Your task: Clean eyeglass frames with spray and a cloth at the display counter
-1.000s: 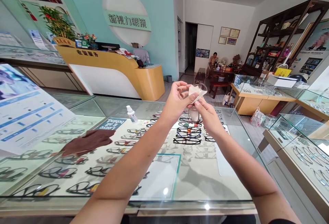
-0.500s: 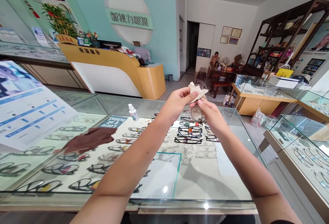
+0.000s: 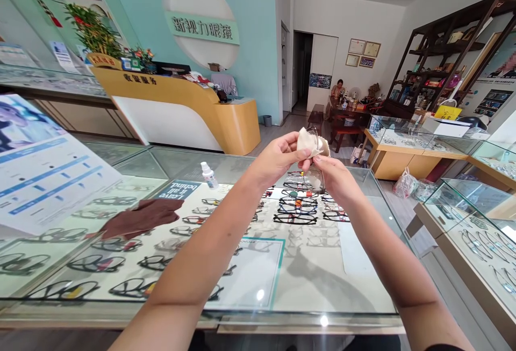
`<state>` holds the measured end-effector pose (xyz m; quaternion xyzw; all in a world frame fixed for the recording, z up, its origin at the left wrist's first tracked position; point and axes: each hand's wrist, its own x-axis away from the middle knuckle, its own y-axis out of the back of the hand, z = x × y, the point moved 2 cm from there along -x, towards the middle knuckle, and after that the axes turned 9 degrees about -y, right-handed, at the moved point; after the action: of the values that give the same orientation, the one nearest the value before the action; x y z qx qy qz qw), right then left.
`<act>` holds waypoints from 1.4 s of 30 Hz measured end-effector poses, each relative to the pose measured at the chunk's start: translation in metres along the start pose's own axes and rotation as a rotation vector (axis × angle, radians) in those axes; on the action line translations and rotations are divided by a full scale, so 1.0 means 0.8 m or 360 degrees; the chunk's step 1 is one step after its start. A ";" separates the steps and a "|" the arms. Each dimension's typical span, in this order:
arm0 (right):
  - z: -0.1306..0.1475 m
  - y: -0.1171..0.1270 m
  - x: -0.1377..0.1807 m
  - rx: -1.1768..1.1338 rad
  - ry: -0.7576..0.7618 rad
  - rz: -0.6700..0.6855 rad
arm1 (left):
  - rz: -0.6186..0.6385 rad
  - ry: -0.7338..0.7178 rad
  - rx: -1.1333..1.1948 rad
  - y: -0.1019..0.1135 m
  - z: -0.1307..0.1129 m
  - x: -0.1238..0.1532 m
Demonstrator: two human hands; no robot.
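Observation:
Both my arms reach out over a glass display counter [image 3: 363,216]. My left hand [image 3: 278,158] pinches a small beige cloth [image 3: 309,142] against the top of a pair of clear glasses [image 3: 315,176]. My right hand [image 3: 336,176] grips the glasses from the right, fingers closed on the frame. The lower lens hangs below the cloth, between the two hands. Rows of spectacle frames [image 3: 296,206] lie inside the counter beneath them.
On the counter lie a brown cloth [image 3: 141,216], a small white spray bottle [image 3: 208,175] and a printed board [image 3: 44,168] at the left. A yellow reception desk [image 3: 177,109] stands behind. More glass cases [image 3: 463,206] line the right. A person [image 3: 336,92] sits at a far table.
The cloth has shifted slightly right and up over the glasses as my left fingers work it. Both hands stay in nearly the same spot above the counter.

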<state>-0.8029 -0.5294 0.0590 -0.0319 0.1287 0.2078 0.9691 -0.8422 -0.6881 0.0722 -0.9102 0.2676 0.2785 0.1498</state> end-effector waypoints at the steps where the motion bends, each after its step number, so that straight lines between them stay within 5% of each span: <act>1: 0.001 0.001 0.000 0.0005 -0.0010 0.0021 | 0.0043 0.0016 -0.0028 0.002 -0.001 0.000; 19: 0.004 0.010 0.005 -0.0029 -0.0046 0.0551 | 0.0181 -0.0064 -0.0222 -0.031 -0.010 0.009; 25: 0.004 0.011 0.008 0.0023 0.0039 0.0577 | 0.0413 0.0102 -0.0439 -0.035 -0.017 0.013; 34: 0.010 0.011 0.012 0.0097 0.0027 0.0549 | 0.0476 0.0259 -0.0441 -0.036 -0.021 0.018; 42: 0.006 0.012 0.011 0.0147 0.0088 0.0440 | 0.0425 0.0110 -0.0529 -0.038 -0.027 0.019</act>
<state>-0.7975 -0.5166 0.0610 0.0251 0.1681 0.3322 0.9278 -0.8048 -0.6792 0.0845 -0.8878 0.3411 0.3048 -0.0498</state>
